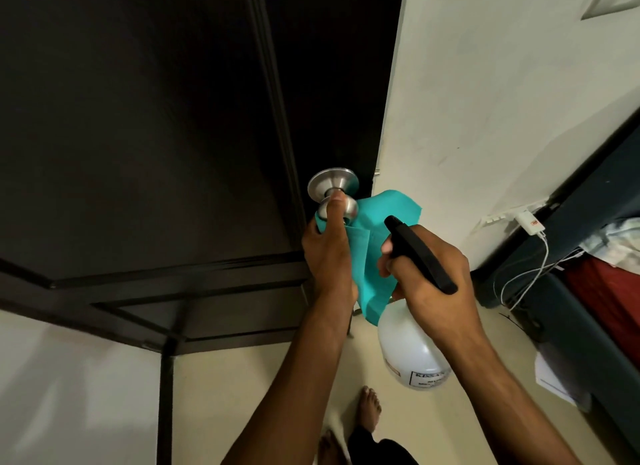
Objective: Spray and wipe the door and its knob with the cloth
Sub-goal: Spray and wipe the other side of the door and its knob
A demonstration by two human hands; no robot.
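A dark brown panelled door (156, 125) fills the left and centre of the head view. Its silver round knob (349, 206) sticks out near the door's right edge. My left hand (329, 253) holds a teal cloth (377, 256) against the underside of the knob, thumb lying over the knob's top. The cloth hangs down between my hands. My right hand (426, 274) grips the black trigger head of a white spray bottle (412, 350), just right of the knob, nozzle pointing up toward it.
A white wall (485, 101) stands right of the door edge. Further right is a dark bed frame (571, 243) with a power strip (498, 218), a charger and white cables. My bare feet (369, 409) stand on the cream floor below.
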